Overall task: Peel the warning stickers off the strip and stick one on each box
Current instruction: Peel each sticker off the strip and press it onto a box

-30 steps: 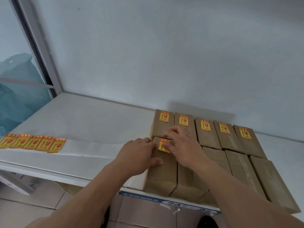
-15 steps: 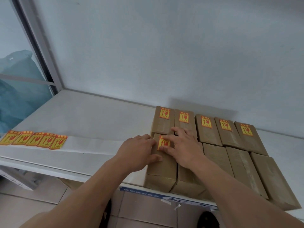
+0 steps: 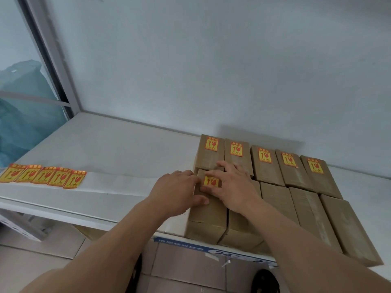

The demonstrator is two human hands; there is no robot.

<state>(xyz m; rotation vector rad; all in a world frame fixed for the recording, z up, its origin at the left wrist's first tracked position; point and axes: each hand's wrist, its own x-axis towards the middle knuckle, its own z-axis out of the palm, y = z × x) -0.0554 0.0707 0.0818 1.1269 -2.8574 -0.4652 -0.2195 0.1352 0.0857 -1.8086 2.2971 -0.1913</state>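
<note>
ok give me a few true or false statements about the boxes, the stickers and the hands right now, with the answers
1. All five boxes in the back row carry a sticker. True.
2. Every box in the front row already has a sticker. False: only the front left box has one; the four to its right are bare.
3. Both hands are at the sticker on the front left box. True: the left hand and right hand flank it, fingers on the box top.
4. The sticker strip lies on top of the boxes. False: it lies on the white shelf, left of the boxes.
5. The strip has no stickers left. False: five remain.
</note>
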